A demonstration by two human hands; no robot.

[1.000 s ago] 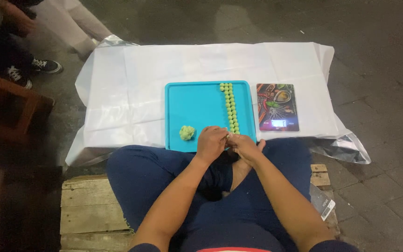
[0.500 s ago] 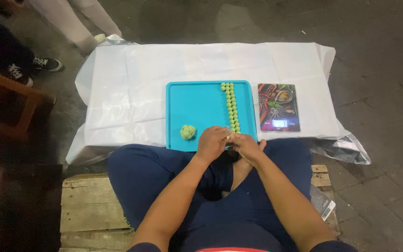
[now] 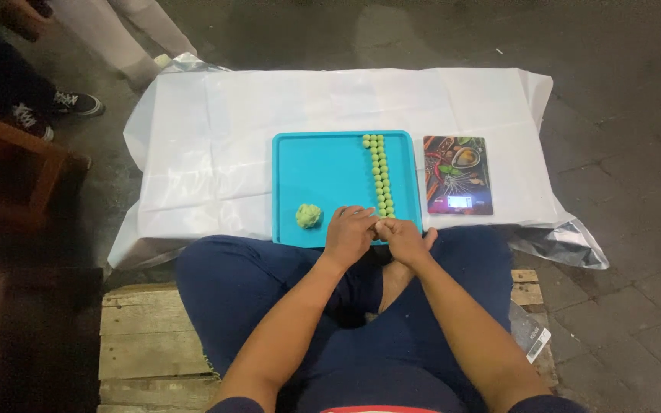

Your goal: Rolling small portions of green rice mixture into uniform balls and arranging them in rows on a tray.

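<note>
While your left hand [image 3: 350,233] and right hand [image 3: 405,239] pinch a small green piece together at the teal tray [image 3: 323,168], you seem mid-rolling; next, it likely joins the ball row [image 3: 381,176]

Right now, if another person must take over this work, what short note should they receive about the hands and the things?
Left hand and right hand meet at the near edge of the teal tray, fingertips pressed together; whether a piece lies between them cannot be seen.
Done: small green balls lie in two close rows along the tray's right side.
Left: a green lump sits near the tray's front left corner, not yet portioned.
A flat kitchen scale lies right of the tray on the white sheet.
</note>
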